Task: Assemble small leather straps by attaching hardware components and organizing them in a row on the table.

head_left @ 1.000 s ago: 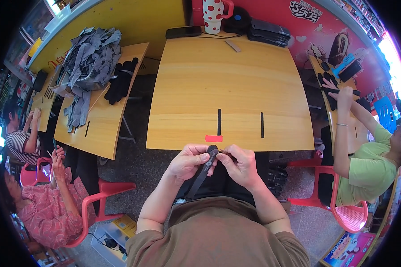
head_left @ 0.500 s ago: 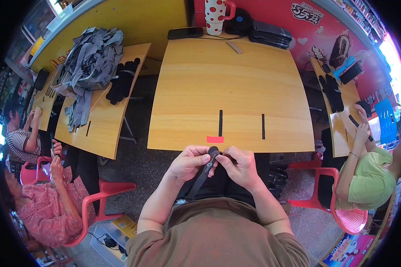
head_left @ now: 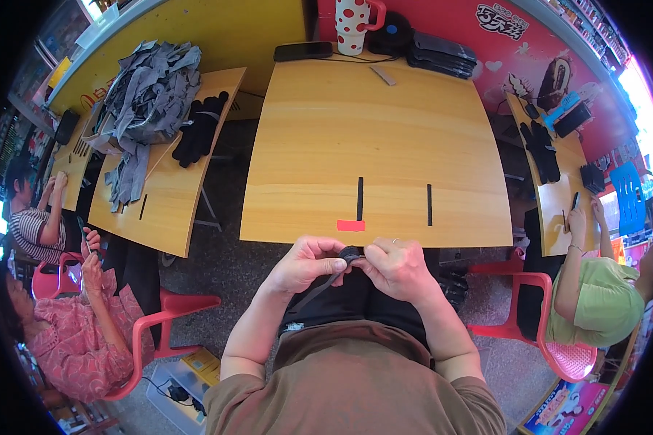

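Just off the near edge of the table, my left hand (head_left: 310, 265) pinches a dark strap (head_left: 318, 290) whose upper end is looped or bunched at the fingertips. One tail of it slants down toward my lap. Close beside it, my right hand (head_left: 397, 268) is closed, thumb against fingers, at the same bunched end. A small thin piece shows at its fingertips, too small to name. In front of my hands a red rectangular patch (head_left: 350, 225) lies on the table, with one black strip (head_left: 360, 197) beyond it and another black strip (head_left: 429, 204) to the right.
Along the far edge of the table (head_left: 305, 130) stand a red-dotted tumbler (head_left: 351, 27), a phone (head_left: 302, 51) and a stack of black pieces (head_left: 442, 54). Grey cloth strips (head_left: 152, 87) pile up on the left table. People sit on red chairs (head_left: 174, 312) at both sides.
My right hand has turned and shifted slightly right. The strap's bunched end has tilted and sits a little lower. At the right, the other person's hands have moved apart.
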Demonstrator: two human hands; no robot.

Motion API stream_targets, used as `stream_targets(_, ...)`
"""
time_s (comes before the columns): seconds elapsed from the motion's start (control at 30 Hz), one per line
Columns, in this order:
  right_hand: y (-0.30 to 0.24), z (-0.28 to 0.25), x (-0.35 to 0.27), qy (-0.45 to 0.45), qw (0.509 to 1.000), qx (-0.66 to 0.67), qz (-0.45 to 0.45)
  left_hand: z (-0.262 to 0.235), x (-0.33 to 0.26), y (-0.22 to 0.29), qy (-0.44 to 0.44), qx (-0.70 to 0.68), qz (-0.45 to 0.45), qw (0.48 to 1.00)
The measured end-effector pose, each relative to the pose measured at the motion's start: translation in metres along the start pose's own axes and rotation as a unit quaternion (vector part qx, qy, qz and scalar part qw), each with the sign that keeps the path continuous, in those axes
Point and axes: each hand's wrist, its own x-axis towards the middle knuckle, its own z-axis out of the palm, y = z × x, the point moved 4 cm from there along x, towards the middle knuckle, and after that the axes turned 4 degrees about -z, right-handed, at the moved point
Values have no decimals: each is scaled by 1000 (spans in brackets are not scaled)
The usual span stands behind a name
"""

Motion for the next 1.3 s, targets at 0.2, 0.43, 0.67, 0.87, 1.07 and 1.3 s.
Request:
stream_targets(0.2,2,3,0,-51,996,-79,0,0,1,-1,29,48,-20,998)
stream_targets(0.43,2,8,-6,-38,997,59,26,-2,5,-7,-16,-37,-25,999)
stream_targets(0.67,-10,10,-8,36,988,-146,-26,0,8,-11,8,-45,-15,999)
stream_targets(0.87,-11,20,-19,84,965,-242,-59,5,11,-19,26,-142,17,989)
stream_targets(1.07,-16,7,-3,14,965,-240,-107,5,11,2,-23,-56,42,997)
stream_targets(1.3,-11,15,-6,10,962,-261,-78,4,18,-6,42,-56,52,996)
